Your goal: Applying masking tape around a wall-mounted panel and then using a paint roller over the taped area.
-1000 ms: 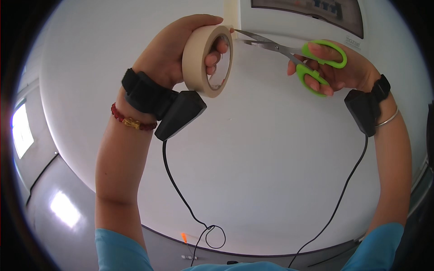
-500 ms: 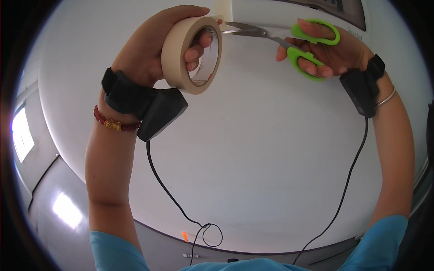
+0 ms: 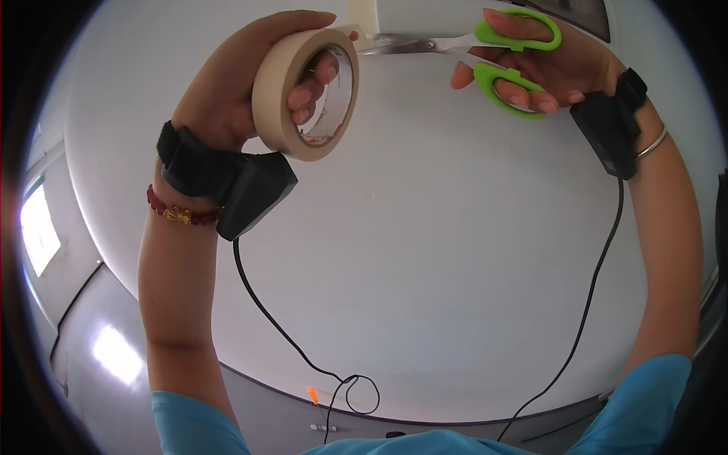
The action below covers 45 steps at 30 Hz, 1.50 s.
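Note:
My left hand (image 3: 227,80) grips a roll of beige masking tape (image 3: 274,98), with several fingers curled through its core. A short free end of tape (image 3: 362,36) sticks out at the roll's upper right, near my fingertips. My right hand (image 3: 580,64) holds scissors (image 3: 432,45) with bright green handles, fingers through both loops. Their blades point left and their tips reach the tape's free end. The blades are slightly blurred, so whether they have cut into the tape cannot be seen.
Behind both hands is a broad white surface (image 3: 425,250), with a pale beige strip (image 3: 362,10) at its top. A dark-framed panel (image 3: 584,17) sits at the upper right. Black wrist devices trail cables (image 3: 588,303). A small orange object (image 3: 312,395) lies near the bottom.
Both hands have shifted a little left, with the tape roll and scissors. The scissors are also higher, and their blades look closer together.

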Each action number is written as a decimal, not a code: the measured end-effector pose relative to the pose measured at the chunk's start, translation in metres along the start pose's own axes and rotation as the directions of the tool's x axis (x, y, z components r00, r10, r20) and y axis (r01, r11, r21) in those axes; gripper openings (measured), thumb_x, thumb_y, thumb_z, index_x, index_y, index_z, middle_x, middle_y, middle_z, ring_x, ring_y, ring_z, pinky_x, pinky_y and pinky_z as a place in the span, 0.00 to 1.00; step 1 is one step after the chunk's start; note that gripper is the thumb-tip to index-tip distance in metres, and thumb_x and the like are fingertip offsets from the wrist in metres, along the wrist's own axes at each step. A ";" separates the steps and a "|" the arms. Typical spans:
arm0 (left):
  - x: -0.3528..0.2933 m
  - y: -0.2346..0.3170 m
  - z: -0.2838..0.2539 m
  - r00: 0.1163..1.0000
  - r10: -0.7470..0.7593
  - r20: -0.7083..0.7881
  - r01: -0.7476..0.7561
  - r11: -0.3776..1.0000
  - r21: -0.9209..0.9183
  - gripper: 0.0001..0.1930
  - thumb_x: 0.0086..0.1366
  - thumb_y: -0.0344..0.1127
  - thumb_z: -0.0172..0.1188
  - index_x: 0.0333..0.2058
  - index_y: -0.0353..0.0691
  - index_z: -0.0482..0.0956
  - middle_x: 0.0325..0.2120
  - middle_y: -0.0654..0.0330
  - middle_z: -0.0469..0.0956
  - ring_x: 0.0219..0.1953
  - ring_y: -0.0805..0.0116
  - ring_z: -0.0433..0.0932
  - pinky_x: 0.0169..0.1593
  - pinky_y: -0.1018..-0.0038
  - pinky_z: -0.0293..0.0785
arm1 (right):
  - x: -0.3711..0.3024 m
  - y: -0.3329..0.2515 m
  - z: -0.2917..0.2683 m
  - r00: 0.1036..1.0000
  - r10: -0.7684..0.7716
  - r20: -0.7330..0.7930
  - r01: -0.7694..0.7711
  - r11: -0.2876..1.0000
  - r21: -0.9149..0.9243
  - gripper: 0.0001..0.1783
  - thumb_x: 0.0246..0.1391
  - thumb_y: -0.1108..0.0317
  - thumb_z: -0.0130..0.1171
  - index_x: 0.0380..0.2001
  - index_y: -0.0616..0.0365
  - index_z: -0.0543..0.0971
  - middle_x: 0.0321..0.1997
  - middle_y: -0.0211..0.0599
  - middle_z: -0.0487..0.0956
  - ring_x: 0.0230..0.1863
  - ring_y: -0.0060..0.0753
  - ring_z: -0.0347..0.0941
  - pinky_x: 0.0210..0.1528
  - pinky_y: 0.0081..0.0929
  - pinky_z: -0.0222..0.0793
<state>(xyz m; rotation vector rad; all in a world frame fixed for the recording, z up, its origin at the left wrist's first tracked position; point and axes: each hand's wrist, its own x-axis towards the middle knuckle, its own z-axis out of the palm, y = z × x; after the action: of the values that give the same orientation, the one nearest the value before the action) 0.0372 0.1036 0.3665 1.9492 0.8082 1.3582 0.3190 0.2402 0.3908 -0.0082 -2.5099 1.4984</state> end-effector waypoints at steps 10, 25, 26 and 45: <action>0.000 0.000 0.016 0.993 0.006 -0.116 -0.001 0.999 0.043 0.20 0.73 0.39 0.43 0.31 0.28 0.76 0.13 0.59 0.76 0.05 0.75 0.69 0.09 0.82 0.72 | -0.014 0.022 0.008 0.992 -0.018 -0.129 0.008 0.997 -0.079 0.41 0.68 0.41 0.37 0.51 0.81 0.70 0.19 0.43 0.77 0.12 0.27 0.75 0.06 0.12 0.65; -0.001 0.000 0.023 0.986 -0.020 -0.166 0.026 0.999 0.034 0.22 0.73 0.39 0.43 0.24 0.32 0.76 0.12 0.58 0.75 0.05 0.74 0.70 0.08 0.84 0.71 | -0.007 0.020 -0.014 0.996 0.060 0.058 -0.073 0.969 0.235 0.41 0.67 0.44 0.44 0.55 0.82 0.66 0.28 0.50 0.80 0.23 0.35 0.80 0.22 0.20 0.77; 0.000 -0.001 0.015 0.992 -0.011 -0.123 0.017 0.998 0.055 0.23 0.73 0.39 0.43 0.22 0.33 0.75 0.12 0.58 0.75 0.05 0.74 0.70 0.08 0.84 0.71 | -0.006 0.019 -0.013 0.997 0.061 0.055 -0.072 0.969 0.234 0.41 0.67 0.44 0.43 0.56 0.83 0.65 0.28 0.51 0.80 0.23 0.34 0.80 0.22 0.20 0.77; -0.005 0.004 0.020 0.989 0.038 -0.142 -0.024 0.995 0.096 0.25 0.74 0.40 0.43 0.18 0.36 0.74 0.11 0.60 0.73 0.04 0.75 0.69 0.09 0.82 0.72 | -0.013 0.016 0.004 0.999 0.040 0.003 -0.040 0.999 0.011 0.35 0.69 0.48 0.41 0.57 0.76 0.67 0.28 0.38 0.79 0.22 0.24 0.76 0.17 0.13 0.70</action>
<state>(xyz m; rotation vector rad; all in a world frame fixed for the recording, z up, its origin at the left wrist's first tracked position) 0.0552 0.0945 0.3619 1.9597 0.9288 1.5184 0.3288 0.2426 0.3729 -0.0557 -2.5179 1.5283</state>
